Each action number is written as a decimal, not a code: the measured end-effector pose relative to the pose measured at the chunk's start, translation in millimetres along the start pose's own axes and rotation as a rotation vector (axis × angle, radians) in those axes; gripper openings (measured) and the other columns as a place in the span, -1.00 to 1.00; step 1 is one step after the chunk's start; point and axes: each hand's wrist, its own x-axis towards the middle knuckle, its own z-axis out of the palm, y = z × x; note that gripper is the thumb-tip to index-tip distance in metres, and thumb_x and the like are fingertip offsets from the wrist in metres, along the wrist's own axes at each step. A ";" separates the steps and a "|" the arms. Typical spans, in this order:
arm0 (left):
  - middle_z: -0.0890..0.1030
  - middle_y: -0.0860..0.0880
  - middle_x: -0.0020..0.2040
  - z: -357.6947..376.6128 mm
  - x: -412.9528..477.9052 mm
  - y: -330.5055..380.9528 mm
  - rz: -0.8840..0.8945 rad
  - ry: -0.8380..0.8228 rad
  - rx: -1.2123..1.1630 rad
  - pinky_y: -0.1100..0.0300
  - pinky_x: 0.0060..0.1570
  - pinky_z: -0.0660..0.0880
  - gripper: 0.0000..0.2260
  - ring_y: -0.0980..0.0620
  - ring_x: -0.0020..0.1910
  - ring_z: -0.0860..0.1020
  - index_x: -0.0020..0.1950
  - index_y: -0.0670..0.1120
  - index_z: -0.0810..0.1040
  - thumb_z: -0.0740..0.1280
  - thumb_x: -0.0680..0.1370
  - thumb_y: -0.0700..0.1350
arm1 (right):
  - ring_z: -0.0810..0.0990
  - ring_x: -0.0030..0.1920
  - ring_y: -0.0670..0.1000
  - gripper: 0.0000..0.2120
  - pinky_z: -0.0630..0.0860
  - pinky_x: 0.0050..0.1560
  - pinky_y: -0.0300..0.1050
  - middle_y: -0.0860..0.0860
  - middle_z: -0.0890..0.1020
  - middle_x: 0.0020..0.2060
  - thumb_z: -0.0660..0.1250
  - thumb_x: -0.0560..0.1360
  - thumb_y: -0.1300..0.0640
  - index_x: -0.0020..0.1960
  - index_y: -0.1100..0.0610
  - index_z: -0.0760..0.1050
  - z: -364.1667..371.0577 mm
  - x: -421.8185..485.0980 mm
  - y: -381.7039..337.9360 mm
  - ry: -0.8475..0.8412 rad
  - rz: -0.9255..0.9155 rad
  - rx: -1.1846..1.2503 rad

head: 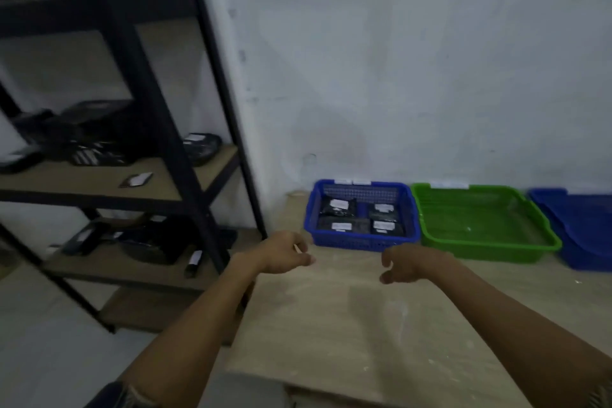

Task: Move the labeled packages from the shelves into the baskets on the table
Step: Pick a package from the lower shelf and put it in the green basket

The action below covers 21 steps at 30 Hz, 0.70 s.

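On the shelves (99,184) at left, dark labeled packages (202,149) are left waiting. Above the table (331,325), the left hand (284,253) is loosely curled; whether anything is pinched cannot be told. The right hand (409,265) is relaxed and empty. Four are lodged in the blue basket (364,242); a package could be dropped between shelf and table if gripped loosely.
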 end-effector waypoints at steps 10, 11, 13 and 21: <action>0.60 0.00 -0.14 -86.9 -184.5 -105.0 0.020 0.062 -0.069 0.09 -0.18 0.54 -0.76 -0.04 -0.19 0.60 0.10 -0.05 0.55 0.37 0.53 0.06 | 0.52 0.21 0.13 -0.52 0.47 0.22 0.00 0.11 0.46 0.29 0.25 0.55 -0.12 0.35 0.13 0.37 -15.8 -75.8 -187.1 0.140 -0.066 0.003; 0.62 -0.03 -0.13 -93.5 -201.3 -122.6 0.021 0.053 -0.075 0.01 -0.13 0.56 -0.78 -0.13 -0.14 0.62 0.07 -0.02 0.56 0.37 0.52 0.07 | 0.53 0.20 0.13 -0.52 0.48 0.20 -0.01 0.10 0.46 0.29 0.26 0.55 -0.12 0.35 0.13 0.37 -12.8 -80.9 -209.1 0.148 -0.072 0.017; 0.64 -0.03 -0.05 -105.0 -229.0 -158.1 0.022 0.063 -0.023 0.13 -0.10 0.55 -0.80 -0.08 -0.04 0.62 0.06 0.00 0.57 0.37 0.53 0.08 | 0.55 0.15 0.11 -0.55 0.51 0.14 -0.04 0.09 0.48 0.25 0.27 0.55 -0.10 0.33 0.12 0.37 -5.4 -88.4 -254.3 0.151 -0.100 0.049; 0.56 0.06 0.07 -147.3 -300.8 -252.4 -0.019 0.055 -0.014 0.15 0.07 0.54 -0.76 0.13 0.03 0.54 0.13 0.03 0.54 0.38 0.52 0.07 | 0.56 -0.12 0.02 -0.58 0.51 -0.15 -0.17 0.12 0.57 0.10 0.32 0.52 -0.04 0.25 0.22 0.47 -6.1 -96.3 -399.0 -0.022 -0.152 0.023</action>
